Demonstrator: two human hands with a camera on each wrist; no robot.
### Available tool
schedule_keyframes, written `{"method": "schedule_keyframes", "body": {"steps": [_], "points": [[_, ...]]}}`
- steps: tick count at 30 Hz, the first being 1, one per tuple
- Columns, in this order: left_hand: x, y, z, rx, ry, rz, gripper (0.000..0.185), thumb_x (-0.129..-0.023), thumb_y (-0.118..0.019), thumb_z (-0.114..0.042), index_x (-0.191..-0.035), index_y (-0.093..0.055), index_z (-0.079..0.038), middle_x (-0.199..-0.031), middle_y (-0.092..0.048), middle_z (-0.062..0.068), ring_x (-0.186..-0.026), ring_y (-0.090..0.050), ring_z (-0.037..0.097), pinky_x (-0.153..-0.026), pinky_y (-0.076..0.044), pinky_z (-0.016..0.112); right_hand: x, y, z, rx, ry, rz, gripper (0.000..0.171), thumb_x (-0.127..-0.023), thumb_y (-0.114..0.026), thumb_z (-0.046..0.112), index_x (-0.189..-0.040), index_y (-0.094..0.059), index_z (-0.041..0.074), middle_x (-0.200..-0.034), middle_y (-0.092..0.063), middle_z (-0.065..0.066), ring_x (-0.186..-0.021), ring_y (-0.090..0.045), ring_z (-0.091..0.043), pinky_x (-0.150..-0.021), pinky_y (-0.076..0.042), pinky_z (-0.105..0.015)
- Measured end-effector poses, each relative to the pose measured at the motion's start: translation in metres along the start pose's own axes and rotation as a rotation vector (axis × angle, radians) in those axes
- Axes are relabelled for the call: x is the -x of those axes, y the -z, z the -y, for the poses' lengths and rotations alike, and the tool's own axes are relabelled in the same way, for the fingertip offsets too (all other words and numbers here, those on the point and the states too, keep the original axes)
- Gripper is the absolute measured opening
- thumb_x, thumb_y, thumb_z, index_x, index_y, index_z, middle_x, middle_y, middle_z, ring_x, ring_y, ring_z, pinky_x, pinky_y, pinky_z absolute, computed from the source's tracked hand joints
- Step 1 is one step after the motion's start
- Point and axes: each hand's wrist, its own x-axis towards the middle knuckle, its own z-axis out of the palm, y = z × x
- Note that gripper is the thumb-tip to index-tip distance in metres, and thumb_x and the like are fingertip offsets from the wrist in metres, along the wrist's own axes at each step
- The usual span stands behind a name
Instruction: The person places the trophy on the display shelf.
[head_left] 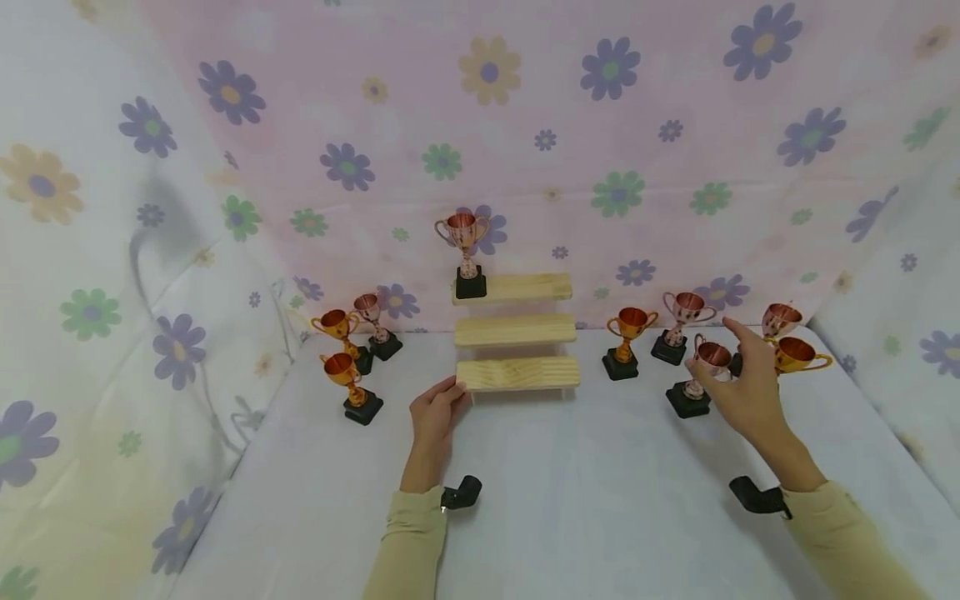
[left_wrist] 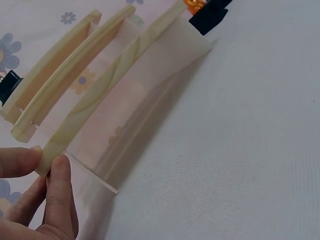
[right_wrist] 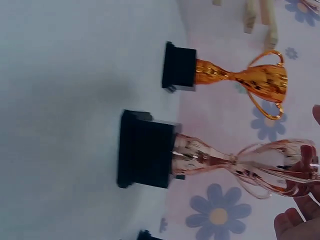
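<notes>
My left hand (head_left: pixel 437 421) pinches the left end of the lowest step of a three-step wooden display stand (head_left: pixel 517 375), thumb above and fingers beneath in the left wrist view. A rose-gold trophy cup (head_left: pixel 471 242) on a black base stands at the left of the top step. On the right, my right hand (head_left: pixel 746 387) has thumb and index finger spread around the cup of another rose-gold trophy (right_wrist: pixel 205 157); firm contact cannot be made out. That trophy is upright. A gold trophy (head_left: pixel 628 342) and a rose-gold trophy (head_left: pixel 684 321) stand just left of and behind it.
Left of the stand are two gold trophies (head_left: pixel 348 379) and a rose-gold trophy (head_left: pixel 375 325). Beyond my right hand, a rose-gold trophy (head_left: pixel 780 319) and a gold trophy (head_left: pixel 798 354) are partly hidden. Flowered cloth (head_left: pixel 525 167) hangs behind the white tabletop (head_left: pixel 562 483).
</notes>
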Motion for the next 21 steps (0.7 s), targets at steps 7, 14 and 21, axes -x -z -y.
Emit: {"method": "schedule_keyframes", "body": {"steps": [7, 14, 21], "points": [[0.000, -0.001, 0.000, 0.004, 0.010, -0.005, 0.037, -0.094, -0.065, 0.002, -0.129, -0.062, 0.011, -0.128, -0.061, 0.024, -0.095, -0.068, 0.015, -0.092, -0.059, 0.028, 0.012, -0.022, -0.008, -0.033, -0.167, 0.011, 0.089, -0.091, -0.077, 0.013, -0.160, -0.022, 0.007, -0.156, -0.036, -0.024, -0.134, -0.042, -0.045, -0.110, -0.046, -0.057], [0.001, -0.001, 0.002, 0.010, 0.005, -0.018, 0.036, -0.094, -0.066, 0.002, -0.128, -0.063, 0.011, -0.126, -0.063, 0.023, -0.093, -0.069, 0.014, -0.093, -0.059, 0.029, 0.016, -0.035, -0.009, -0.156, -0.260, -0.116, 0.071, -0.090, -0.076, 0.007, -0.150, -0.038, 0.002, -0.134, -0.051, -0.010, -0.115, -0.050, -0.012, -0.080, -0.045, 0.000], [0.001, -0.001, 0.001, 0.023, -0.001, -0.023, 0.036, -0.093, -0.067, 0.002, -0.127, -0.064, 0.011, -0.123, -0.065, 0.023, -0.090, -0.069, 0.013, -0.087, -0.061, 0.026, 0.025, -0.039, -0.010, -0.249, -0.233, -0.180, 0.052, -0.084, -0.079, -0.005, -0.131, -0.055, -0.006, -0.109, -0.055, 0.021, -0.104, -0.054, 0.003, -0.075, -0.050, -0.002]]}}
